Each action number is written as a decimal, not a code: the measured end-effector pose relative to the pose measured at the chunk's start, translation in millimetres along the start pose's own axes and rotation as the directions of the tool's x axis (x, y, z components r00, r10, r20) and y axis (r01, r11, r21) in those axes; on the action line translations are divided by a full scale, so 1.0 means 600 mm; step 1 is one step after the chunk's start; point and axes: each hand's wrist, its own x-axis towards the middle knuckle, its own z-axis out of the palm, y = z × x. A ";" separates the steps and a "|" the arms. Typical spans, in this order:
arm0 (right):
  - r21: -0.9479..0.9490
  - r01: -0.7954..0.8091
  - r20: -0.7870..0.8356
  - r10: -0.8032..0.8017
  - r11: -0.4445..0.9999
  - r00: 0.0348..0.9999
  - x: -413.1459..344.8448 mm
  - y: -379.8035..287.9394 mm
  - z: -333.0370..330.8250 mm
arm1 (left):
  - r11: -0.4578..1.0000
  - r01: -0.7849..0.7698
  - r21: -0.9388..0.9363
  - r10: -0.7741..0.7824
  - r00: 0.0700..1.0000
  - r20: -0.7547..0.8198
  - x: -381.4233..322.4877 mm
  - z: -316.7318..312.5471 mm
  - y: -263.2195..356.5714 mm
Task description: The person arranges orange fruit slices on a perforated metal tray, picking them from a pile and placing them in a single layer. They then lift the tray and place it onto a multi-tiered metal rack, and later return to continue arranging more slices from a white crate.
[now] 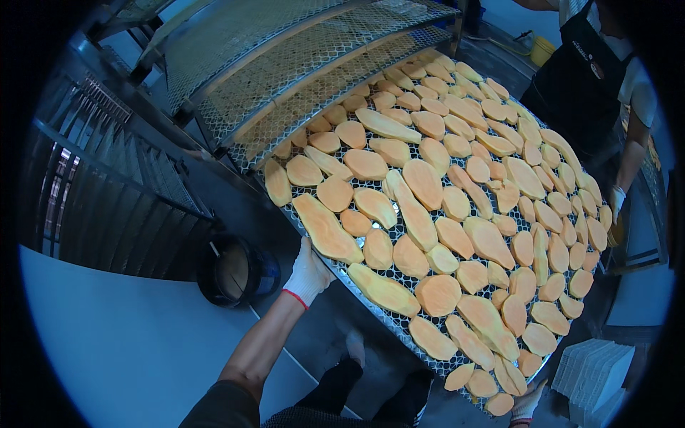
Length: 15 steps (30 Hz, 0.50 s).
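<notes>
A wide metal-mesh tray (386, 321) lies before me, covered with pale orange slices that look like peeled sweet potato (423, 184). My left hand (309, 275), in a white knitted glove with a red cuff, grips the tray's near left rim; its fingers are partly hidden below the edge. At the bottom corner my right hand (527, 402), also gloved, holds the rim and is partly cut off by the picture's dark border. The tray's far left side meets a rack of mesh shelves (299, 69), where some slices sit beneath the shelf above.
Left of the tray stands a dark bucket (262, 273) with pale contents. More mesh racks (123, 182) stand behind it. Across the tray is a person in a dark apron (575, 80), a gloved hand (618, 200) by its far edge. White stacked crates (591, 369) are at lower right.
</notes>
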 end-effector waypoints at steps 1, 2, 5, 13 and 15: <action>0.042 -0.030 0.009 0.029 0.999 1.000 0.014 -0.005 0.019 | 0.997 0.071 -0.029 -0.072 0.997 -0.029 0.004 -0.004 0.003; -0.033 0.107 -0.028 -0.108 0.994 0.994 0.024 0.001 0.035 | 0.992 0.121 -0.046 -0.122 0.992 -0.024 0.009 -0.013 0.008; 0.030 0.067 0.039 -0.068 0.997 0.997 0.016 0.012 0.061 | 0.976 0.209 0.062 -0.213 0.975 0.063 0.028 -0.043 0.025; -0.016 0.092 0.032 -0.091 0.996 0.995 0.025 0.017 0.028 | 0.843 -0.395 0.366 0.537 0.670 -0.513 -0.048 -0.063 0.108; 0.014 0.086 0.076 -0.087 0.996 0.993 0.024 0.019 0.028 | 0.492 -0.709 0.506 0.869 0.364 -0.336 -0.085 -0.038 0.202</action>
